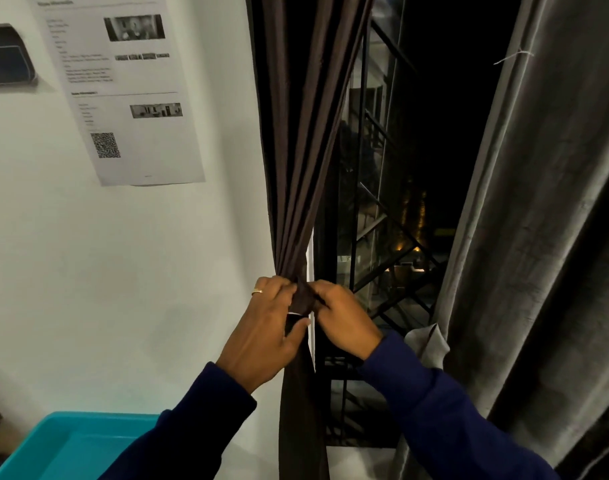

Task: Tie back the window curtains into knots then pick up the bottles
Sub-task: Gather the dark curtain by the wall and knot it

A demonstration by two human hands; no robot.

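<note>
Together my left hand [266, 327] and right hand [343, 318] pinched the brown curtain [296, 150], its gathered length running vertically between them.

Both hands, left hand [261, 327] and right hand [344, 320], grip the gathered brown curtain [296, 168] beside the dark window [434, 133].

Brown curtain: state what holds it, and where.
Both hands, left hand and right hand, grip the brown curtain at its gathered, bunched middle.
</note>
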